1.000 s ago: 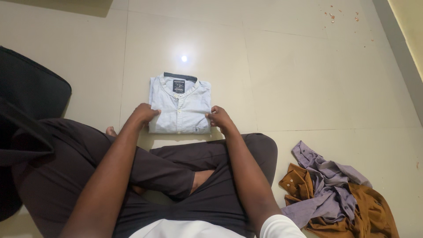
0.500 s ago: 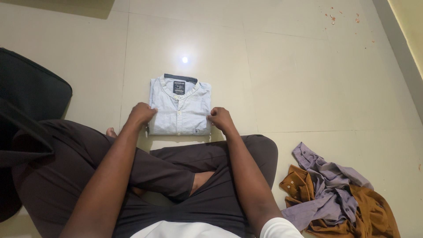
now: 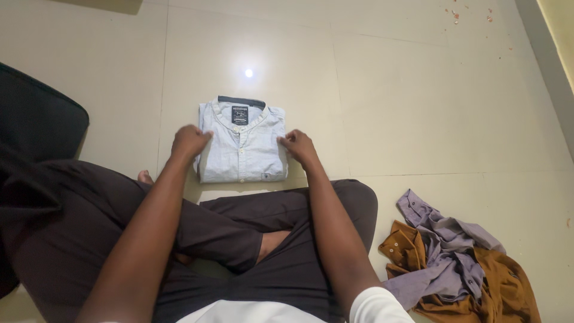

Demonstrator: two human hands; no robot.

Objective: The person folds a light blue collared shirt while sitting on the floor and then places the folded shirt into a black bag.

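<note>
Glossy cream tiled floor (image 3: 418,90) — folded pale-blue cotton shirt (image 3: 242,146) finished square; left hand (image 3: 190,142) and right hand (image 3: 298,146) clenched at its edges — crumpled lilac and mustard shirts (image 3: 457,263) unfolded.

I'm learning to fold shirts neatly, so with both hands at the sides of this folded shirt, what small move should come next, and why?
Probably lift the folded light blue shirt by its two side edges and set it aside. The left hand and right hand already rest on opposite edges, the shirt looks fully squared, and a crumpled pile of shirts lies unfolded to the right.
</note>
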